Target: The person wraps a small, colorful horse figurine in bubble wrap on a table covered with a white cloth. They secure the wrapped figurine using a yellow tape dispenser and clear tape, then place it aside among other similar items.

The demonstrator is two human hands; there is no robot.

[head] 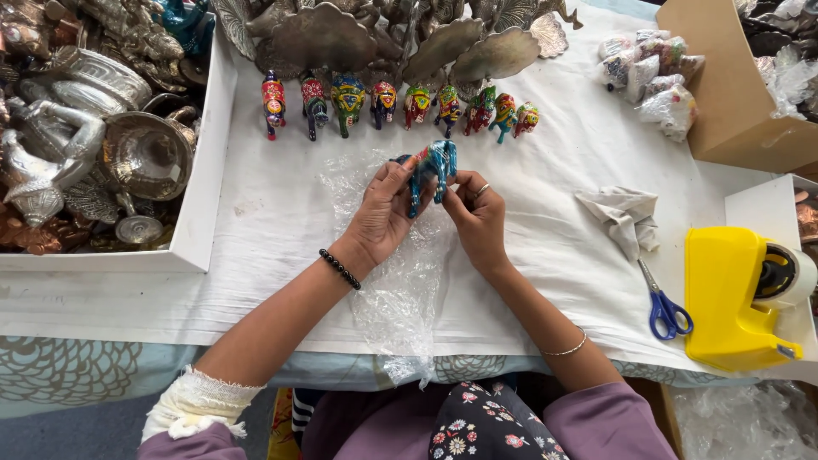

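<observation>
Nearest the camera, a sheet of clear plastic wrap (400, 290) lies on the white cloth of the worktop (256, 298) and hangs over its front edge. Above the wrap, both hands hold a small blue painted elephant figure (433, 166). The left hand (379, 217), with a black bead bracelet at the wrist, has its grip closed around the figure's left side, thumb and fingers pinching it. The right hand (477, 217), with a ring on one finger, grasps the figure's right side with its fingertips.

To the right lie a crumpled cloth (624, 217), blue-handled scissors (665, 307) and a yellow tape dispenser (737, 294). To the left stands a white tray (203, 187) full of metal ornaments.

Farther back, a row of painted animal figures (400, 106) stands on the cloth, well apart from the hands. Behind them stand metal leaf-shaped pieces (383, 38). At far right lie wrapped figures (652, 72) just beside a cardboard box (724, 94).
</observation>
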